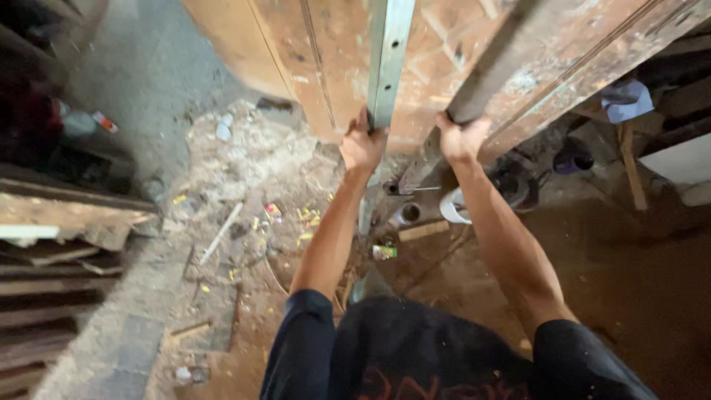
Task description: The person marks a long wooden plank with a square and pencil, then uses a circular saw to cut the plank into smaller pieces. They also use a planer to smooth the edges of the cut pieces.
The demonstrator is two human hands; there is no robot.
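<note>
My left hand (361,144) grips a pale grey metal channel bar (388,63) that runs upright against a large worn wooden door panel (444,52). My right hand (462,137) is closed around a darker, rusty metal bar (496,63) that slants up to the right across the same panel. Both arms reach forward from dark short sleeves. The lower end of the grey bar continues down below my left hand toward the dirt floor.
The floor (244,192) is dirt and rubble strewn with scraps, a wooden stick (221,232) and litter. Stacked wooden planks (52,267) lie at the left. A white bucket (453,207), a dark pot (572,158) and a wooden frame (631,167) stand at the right.
</note>
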